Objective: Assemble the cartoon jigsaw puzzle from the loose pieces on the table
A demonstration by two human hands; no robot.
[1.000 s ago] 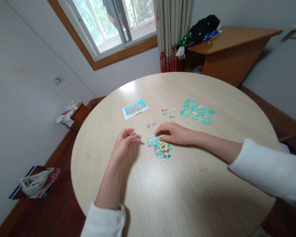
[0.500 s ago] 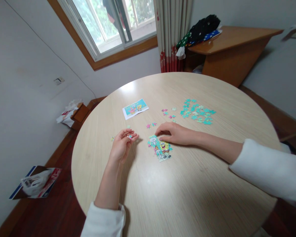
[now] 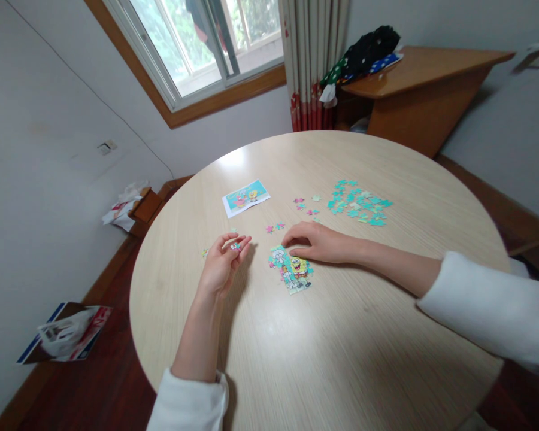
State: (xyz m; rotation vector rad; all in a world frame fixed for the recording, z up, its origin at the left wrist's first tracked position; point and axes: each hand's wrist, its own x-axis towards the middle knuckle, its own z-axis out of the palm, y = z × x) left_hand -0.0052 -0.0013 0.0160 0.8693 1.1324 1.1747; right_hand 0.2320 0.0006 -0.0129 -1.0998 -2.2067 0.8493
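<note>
My left hand is raised a little off the round wooden table, fingers pinched on a small jigsaw piece. My right hand rests on the table with curled fingers touching the upper edge of the partly built cartoon puzzle. Nothing shows inside that hand. A few pink pieces lie just beyond my right fingertips. A pile of loose teal pieces sits further right. The reference picture card lies at the far left of the table.
A stray piece lies left of my left hand. Beyond the table are a window, a curtain and a wooden desk with cloth on it. On the floor at left are a plastic bag on a box and wrapped items.
My left hand has turned the piece slightly in its fingers and shifted a touch up. My right hand and the puzzle have stayed put.
</note>
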